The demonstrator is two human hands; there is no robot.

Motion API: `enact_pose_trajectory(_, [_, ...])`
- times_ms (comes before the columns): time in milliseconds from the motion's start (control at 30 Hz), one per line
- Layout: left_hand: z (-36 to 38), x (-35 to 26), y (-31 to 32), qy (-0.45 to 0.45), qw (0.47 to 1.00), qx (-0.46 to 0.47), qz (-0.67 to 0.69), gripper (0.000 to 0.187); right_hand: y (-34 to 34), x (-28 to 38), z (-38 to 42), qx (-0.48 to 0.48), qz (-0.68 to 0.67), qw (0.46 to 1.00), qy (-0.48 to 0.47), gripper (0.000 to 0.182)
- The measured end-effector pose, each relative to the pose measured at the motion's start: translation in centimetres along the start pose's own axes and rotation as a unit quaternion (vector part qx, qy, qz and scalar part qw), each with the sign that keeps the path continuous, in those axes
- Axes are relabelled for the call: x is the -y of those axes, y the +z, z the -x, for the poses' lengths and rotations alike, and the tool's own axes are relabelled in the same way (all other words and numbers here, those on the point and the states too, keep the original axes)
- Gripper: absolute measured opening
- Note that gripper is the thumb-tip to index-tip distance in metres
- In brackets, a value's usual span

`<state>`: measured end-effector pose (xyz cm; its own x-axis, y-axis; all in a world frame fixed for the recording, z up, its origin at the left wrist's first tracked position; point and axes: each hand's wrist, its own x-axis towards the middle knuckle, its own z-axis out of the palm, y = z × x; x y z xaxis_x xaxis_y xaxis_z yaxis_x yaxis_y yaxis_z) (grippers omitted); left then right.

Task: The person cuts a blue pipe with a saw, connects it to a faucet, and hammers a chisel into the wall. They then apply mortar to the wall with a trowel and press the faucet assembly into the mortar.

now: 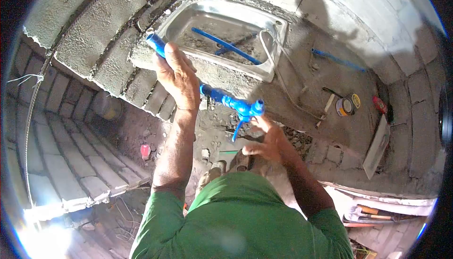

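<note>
My left hand (178, 77) is wrapped round a blue plastic pipe (157, 44), whose upper end sticks out above the fingers. At the pipe's lower end is a blue valve (244, 108) with a thin lever handle (238, 130) hanging down. Below and right of the valve is my right hand (270, 142), its thumb and fingers spread apart. One fingertip lies right at the valve's underside. Behind the pipe, a metal sink (222, 58) is set in the rough counter, with a loose blue pipe (226, 46) lying across it.
A white hose (282, 79) runs over the sink's corner onto the counter. Right of it lie another blue pipe (339, 60), a hammer (325, 110), a small can (345, 107) and a flat board (376, 146). Block walls (99, 27) enclose the space. Rubble covers the floor.
</note>
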<state>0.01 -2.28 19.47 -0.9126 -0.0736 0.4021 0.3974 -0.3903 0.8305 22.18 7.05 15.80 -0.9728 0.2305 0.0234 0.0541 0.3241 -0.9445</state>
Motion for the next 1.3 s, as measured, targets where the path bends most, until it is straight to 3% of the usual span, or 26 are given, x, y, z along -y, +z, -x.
enact_pose_trajectory(33, [0.1, -0.4, 0.0, -0.013, 1.000, -0.022, 0.002, 0.026, 1.0, -1.1, -0.4, 0.001, -0.168, 0.985, 0.048, 0.085])
enact_pose_trajectory(67, [0.2, -0.1, -0.3, -0.024, 0.999, -0.033, 0.026, 0.025, 1.4, -1.6, -0.7, 0.000, -0.165, 0.985, 0.046, 0.085])
enact_pose_trajectory(133, [1.0, -0.6, -0.8, -0.024, 0.998, -0.039, 0.038, 0.028, 2.0, -1.2, -1.3, -0.015, -0.291, 0.954, 0.077, 0.085])
enact_pose_trajectory(200, [1.7, -1.3, -1.4, -0.024, 0.997, -0.037, 0.070, 0.026, 2.3, -0.6, -0.9, -0.041, -0.296, 0.953, 0.049, 0.079])
enact_pose_trajectory(267, [1.9, -1.8, -1.7, -0.041, 0.994, -0.063, 0.084, 0.025, 2.4, -0.8, -0.4, 0.002, -0.120, 0.993, -0.006, 0.079])
enact_pose_trajectory(400, [2.2, -2.9, -2.3, -0.066, 0.991, -0.074, 0.094, 0.025, 3.5, 0.7, 0.4, -0.021, 0.125, 0.989, -0.075, 0.076])
enact_pose_trajectory(467, [2.4, -3.3, -2.4, -0.051, 0.991, -0.059, 0.106, 0.026, 5.4, 0.3, 0.7, -0.040, 0.110, 0.992, -0.050, 0.070])
enact_pose_trajectory(600, [2.3, -4.0, -2.0, 0.013, 0.992, -0.022, 0.120, 0.026, 6.3, -0.2, 0.6, -0.082, 0.107, 0.982, -0.129, 0.061])
enact_pose_trajectory(667, [2.3, -3.7, -2.6, 0.054, 0.994, -0.030, 0.090, 0.024, 5.6, -0.7, 0.0, -0.103, -0.033, 0.993, -0.039, 0.055])
enact_pose_trajectory(700, [2.3, -3.5, -2.7, 0.095, 0.993, -0.035, 0.062, 0.023, 5.7, -1.1, -0.6, -0.121, -0.160, 0.978, -0.055, 0.047])
enact_pose_trajectory(733, [2.9, -3.8, -2.5, 0.108, 0.990, -0.028, 0.085, 0.019, 5.3, -1.4, -0.7, -0.127, -0.158, 0.978, -0.056, 0.047])
enact_pose_trajectory(800, [4.3, -4.2, -3.1, 0.152, 0.985, 0.039, 0.072, 0.014, 4.0, -0.9, -1.0, -0.210, -0.141, 0.966, 0.055, 0.045])
enact_pose_trajectory(833, [5.3, -4.7, -3.2, 0.140, 0.985, 0.021, 0.096, 0.022, 3.6, 0.6, -1.1, -0.247, -0.170, 0.948, 0.109, 0.045])
enact_pose_trajectory(867, [5.7, -4.5, -3.6, 0.185, 0.977, 0.046, 0.097, 0.027, 3.0, -1.0, -1.5, -0.262, -0.187, 0.944, 0.072, 0.040])
enact_pose_trajectory(933, [6.2, -4.9, -4.4, 0.210, 0.964, 0.132, 0.099, 0.031, 3.0, -2.6, -2.4, -0.281, 0.012, 0.959, -0.032, 0.035])
enact_pose_trajectory(967, [6.3, -5.3, -4.1, 0.224, 0.959, 0.143, 0.100, 0.035, 2.7, -2.9, -1.6, -0.237, 0.057, 0.970, 0.000, 0.034])
enact_pose_trajectory(1067, [5.4, -5.9, -4.8, 0.204, 0.951, 0.225, 0.056, 0.035, 2.3, -2.9, -1.7, -0.200, 0.121, 0.971, -0.049, 0.021])
enact_pose_trajectory(1167, [4.9, -5.6, -4.8, 0.179, 0.970, 0.161, 0.012, 0.035, 1.6, -4.2, -1.2, -0.118, 0.209, 0.967, -0.089, 0.018])
enact_pose_trajectory(1200, [4.5, -6.5, -4.9, 0.081, 0.982, 0.173, -0.006, 0.032, 1.7, -4.7, -1.1, -0.117, 0.206, 0.968, -0.087, 0.018])
enact_pose_trajectory(1267, [3.2, -6.3, -4.7, 0.054, 0.973, 0.225, -0.009, 0.030, 1.5, -5.4, -1.3, -0.046, 0.263, 0.951, -0.157, 0.015])
enact_pose_trajectory(1300, [2.7, -6.5, -4.3, 0.034, 0.966, 0.255, 0.030, 0.029, 0.6, -4.4, -1.5, 0.069, 0.139, 0.986, 0.064, 0.023])
